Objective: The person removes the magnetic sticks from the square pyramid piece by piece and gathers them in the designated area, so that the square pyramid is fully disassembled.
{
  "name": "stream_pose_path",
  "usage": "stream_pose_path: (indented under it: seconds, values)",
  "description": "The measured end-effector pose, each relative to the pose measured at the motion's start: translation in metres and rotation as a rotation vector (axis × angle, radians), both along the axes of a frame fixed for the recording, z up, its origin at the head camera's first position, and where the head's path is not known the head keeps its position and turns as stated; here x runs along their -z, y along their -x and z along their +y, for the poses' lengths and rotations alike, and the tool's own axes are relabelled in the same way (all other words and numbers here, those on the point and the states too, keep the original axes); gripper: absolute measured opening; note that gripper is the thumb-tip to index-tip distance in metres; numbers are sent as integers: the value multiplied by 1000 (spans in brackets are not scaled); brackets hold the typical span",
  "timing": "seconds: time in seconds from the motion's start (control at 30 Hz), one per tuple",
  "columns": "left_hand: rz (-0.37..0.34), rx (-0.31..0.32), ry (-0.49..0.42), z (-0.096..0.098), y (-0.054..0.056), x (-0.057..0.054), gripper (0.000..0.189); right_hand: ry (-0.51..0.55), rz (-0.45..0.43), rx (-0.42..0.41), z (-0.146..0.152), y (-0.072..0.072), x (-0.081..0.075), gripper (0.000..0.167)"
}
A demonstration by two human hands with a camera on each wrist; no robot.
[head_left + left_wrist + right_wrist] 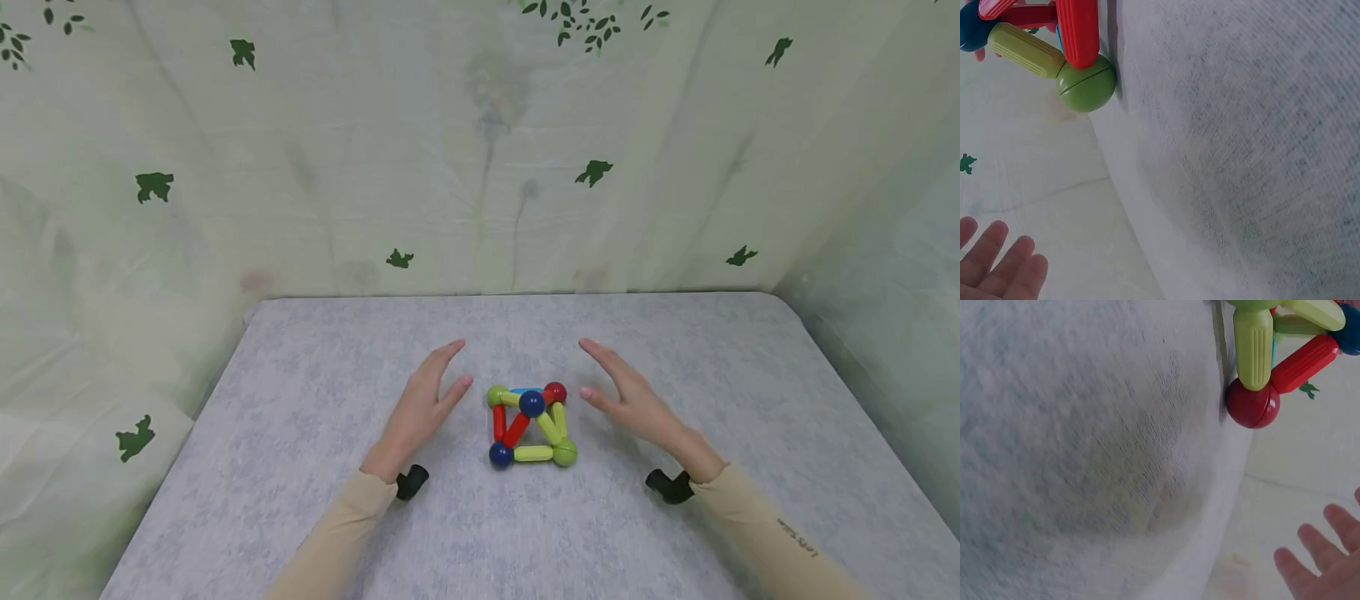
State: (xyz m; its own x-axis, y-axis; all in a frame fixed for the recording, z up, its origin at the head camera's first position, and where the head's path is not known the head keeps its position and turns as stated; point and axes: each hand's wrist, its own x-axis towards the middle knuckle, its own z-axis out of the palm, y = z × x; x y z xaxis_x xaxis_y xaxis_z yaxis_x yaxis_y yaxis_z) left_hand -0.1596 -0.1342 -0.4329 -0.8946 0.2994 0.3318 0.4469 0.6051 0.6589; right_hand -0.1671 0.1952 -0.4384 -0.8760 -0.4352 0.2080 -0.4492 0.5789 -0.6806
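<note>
A small frame of magnetic rods and balls point(532, 452) stands on the table between the two hands. It has green, dark blue and red balls joined by red, yellow-green and blue rods, with one blue ball point(532, 404) raised at its top. My left hand point(422, 402) hovers to its left, fingers extended and touching nothing. On the other side, my right hand point(637, 402) is held likewise, fingers spread and apart from the frame. The left wrist view catches a green ball point(1088, 84) close up; a red ball point(1252, 405) appears in the right wrist view.
A grey mottled cloth covers the table point(315, 358). Behind it and at both sides hangs a pale curtain point(322, 150) with green leaf and bird shapes. Black wrist cameras point(670, 486) sit at both cuffs.
</note>
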Motion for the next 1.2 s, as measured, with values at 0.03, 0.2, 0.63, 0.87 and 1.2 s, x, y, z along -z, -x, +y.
stream_pose_path:
  seconds: [0.03, 0.2, 0.63, 0.87, 1.2]
  values:
    - [22, 27, -18, 1, 1, 1, 54, 13, -6, -12, -1, 0, 2, 71]
    - [141, 166, -146, 6, 6, 8, 42, 84, -61, -68, -7, -5, 9, 68]
    - [87, 284, -326, 25, 6, 16, 37, 111, -165, -170, -17, -11, 21, 69]
    - [43, 309, -309, 36, 3, 14, 34, 119, -141, -204, -21, -12, 24, 69]
    - [49, 391, -246, 50, 3, 20, 35, 115, -166, -211, -22, -12, 25, 66]
